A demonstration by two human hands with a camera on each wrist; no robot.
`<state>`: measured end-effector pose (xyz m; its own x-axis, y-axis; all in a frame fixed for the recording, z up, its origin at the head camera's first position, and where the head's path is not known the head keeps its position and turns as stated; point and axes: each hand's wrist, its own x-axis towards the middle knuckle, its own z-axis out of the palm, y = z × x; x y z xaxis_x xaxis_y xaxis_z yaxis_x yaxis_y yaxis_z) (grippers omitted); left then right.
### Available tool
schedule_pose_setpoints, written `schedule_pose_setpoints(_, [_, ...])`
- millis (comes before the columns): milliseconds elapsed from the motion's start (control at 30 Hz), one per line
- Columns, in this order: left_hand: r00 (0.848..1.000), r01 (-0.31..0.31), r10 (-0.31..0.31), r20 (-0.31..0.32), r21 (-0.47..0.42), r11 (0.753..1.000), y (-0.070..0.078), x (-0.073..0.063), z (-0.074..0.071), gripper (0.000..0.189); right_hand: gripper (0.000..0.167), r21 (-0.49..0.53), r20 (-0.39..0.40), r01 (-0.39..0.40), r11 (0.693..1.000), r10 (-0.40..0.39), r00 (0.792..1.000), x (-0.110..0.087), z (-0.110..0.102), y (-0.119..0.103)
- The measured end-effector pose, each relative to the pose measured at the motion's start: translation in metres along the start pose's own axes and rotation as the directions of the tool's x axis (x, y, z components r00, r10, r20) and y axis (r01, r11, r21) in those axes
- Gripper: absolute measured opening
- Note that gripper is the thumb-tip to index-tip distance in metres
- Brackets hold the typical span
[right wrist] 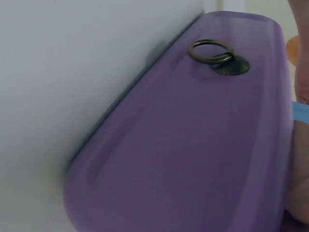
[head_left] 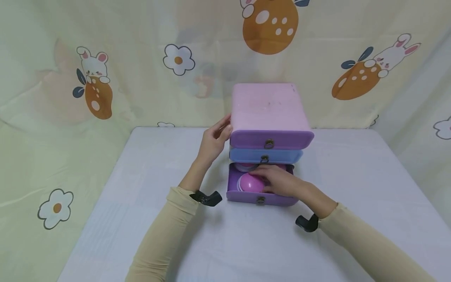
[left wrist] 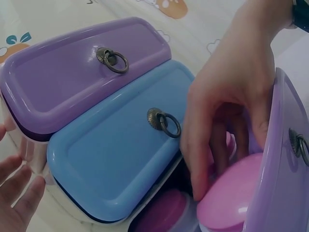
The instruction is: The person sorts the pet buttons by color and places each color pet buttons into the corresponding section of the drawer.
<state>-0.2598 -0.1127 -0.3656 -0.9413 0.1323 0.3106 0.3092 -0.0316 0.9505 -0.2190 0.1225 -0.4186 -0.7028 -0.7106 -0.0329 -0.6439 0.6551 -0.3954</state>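
A small drawer cabinet [head_left: 269, 107] with a pink top stands on the table. Its lowest purple drawer [head_left: 243, 197] is pulled out, and the blue drawer [left wrist: 116, 150] and upper purple drawer [left wrist: 82, 77] are in. Inside the lowest drawer sits a round container with a pink domed top [head_left: 251, 182] and a pale lower part. My right hand [head_left: 282, 180] reaches in and holds this container, fingers at one side and thumb at the other. Farther back lies another pink-topped round container [left wrist: 161, 210]. My left hand [head_left: 213, 141] rests its extended fingers against the cabinet's left side.
A white cloth covers the table [head_left: 148, 164]. Behind it hangs a patterned curtain [head_left: 141, 78] with rabbits and flowers. Each drawer front carries a brass ring pull [right wrist: 211, 51]. The open drawer's front wall stands between the right wrist camera and the containers.
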Motion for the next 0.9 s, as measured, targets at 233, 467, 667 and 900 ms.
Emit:
schedule_pose_setpoints(233, [1.000, 0.003, -0.003, -0.007, -0.003, 1.000, 0.001, -0.001, 0.000, 0.043, 0.053, -0.087, -0.027, 0.026, 0.996, -0.028, 0.999, 0.010, 0.006, -0.004])
schedule_pose_setpoints(467, [0.999, -0.001, 0.001, -0.036, -0.003, 1.000, -0.017, 0.005, -0.001, 0.042, 0.057, -0.134, -0.022, -0.036, 0.990, 0.033, 0.999, 0.018, 0.007, -0.011])
schedule_pose_setpoints(667, [0.999, 0.003, -0.003, -0.044, -0.005, 1.000, -0.030, 0.008, -0.001, 0.042, 0.059, -0.043, -0.047, -0.023, 0.999, 0.021, 0.999, 0.001, -0.001, -0.016])
schedule_pose_setpoints(900, [1.000, 0.007, -0.007, -0.023, -0.005, 1.000, -0.008, 0.001, 0.002, 0.043, 0.077, -0.389, -0.289, 0.141, 0.911, -0.266, 0.920, -0.039, 0.008, -0.023])
